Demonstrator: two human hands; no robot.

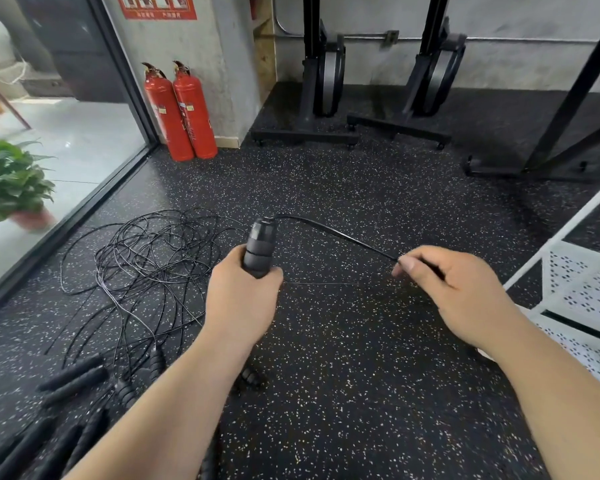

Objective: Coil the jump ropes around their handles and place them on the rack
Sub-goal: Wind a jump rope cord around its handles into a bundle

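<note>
**Hands at work on one rope; no turn on the handle yet**

The hands are held apart, both engaged. The left hand (pixel 243 299) is wrapped round the lower end of a black handle (pixel 260 247), which stands near upright with its cord end uppermost. The right hand (pixel 454 289) pinches the cord (pixel 343 237) between thumb and forefinger, out to the side. In my judgement this grip is deliberate. The left hand fixes the handle as a spool, and the right hand keeps the cord taut and clear so that it can be led round.

Findings, by size:

1. Floor (pixel 361 393): speckled dark rubber. All unprocessed stock lies on it, to the person's left.
2. Rack (pixel 575 282): white perforated shelving at the right edge, just beyond the right hand. No rope is visible on the part in frame. It is close enough for a finished coil to go straight across.
3. Tangle of ropes (pixel 153 258): thin black cords heaped in overlapping loops beside the glass partition. Individual ropes cannot be separated by eye, and snagging is likely when the next rope is drawn out.
4. Loose handles (pixel 77 379): several lie near the left forearm at lower left. The count is uncertain.
5. Held handle: no windings are visible on it, so coiling is assessed as only starting.
6. Cord: it arcs from the handle top to the right hand. A finer strand runs between the hands lower down, and whether it belongs to the same rope cannot be told.
</note>
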